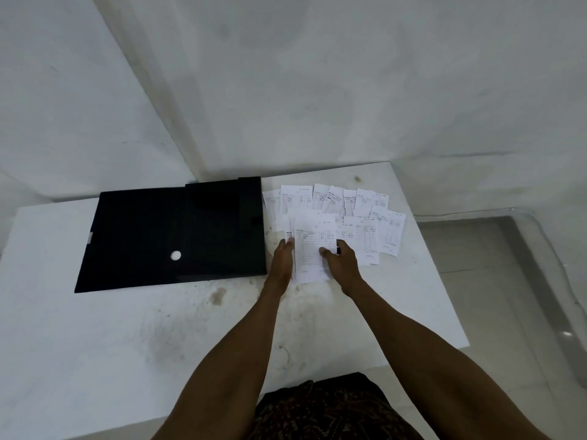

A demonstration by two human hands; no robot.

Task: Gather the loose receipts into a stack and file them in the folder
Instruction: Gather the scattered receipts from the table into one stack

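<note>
Several white printed receipts (359, 204) lie fanned out on the white table (127, 328), to the right of a closed black folder (171, 236) with a round white button. A small pile of receipts (309, 246) sits nearest me between my hands. My left hand (282, 258) touches the pile's left edge with its fingers fairly straight. My right hand (341, 260) holds the pile's right edge, thumb on top of the paper and fingers tucked at the side.
The table stands in a corner of white walls. Its right edge (444, 281) drops off to a grey floor with a curved clear rim beyond. The near half of the table bears only grey stains.
</note>
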